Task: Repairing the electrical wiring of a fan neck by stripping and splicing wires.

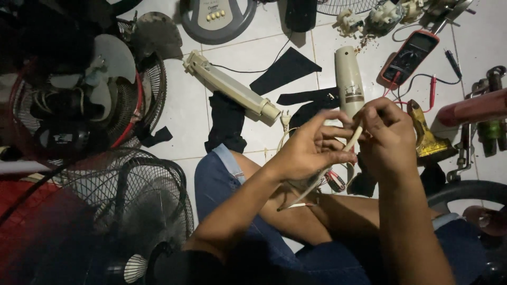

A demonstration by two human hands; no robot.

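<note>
On the white tiled floor (185,111), a multimeter (409,55) with red probe leads lies at one o'clock. A cream fan column (232,87) lies at eleven o'clock beside black cloth scraps (285,68). Wire fan guards (127,195) crowd nine o'clock.

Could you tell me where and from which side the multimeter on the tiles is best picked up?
Grip the multimeter across its long orange-edged sides, near the middle, coming from above. It lies flat, face up, so the top is free. Its red and black probe leads trail off the lower end, so keep clear there.
</note>
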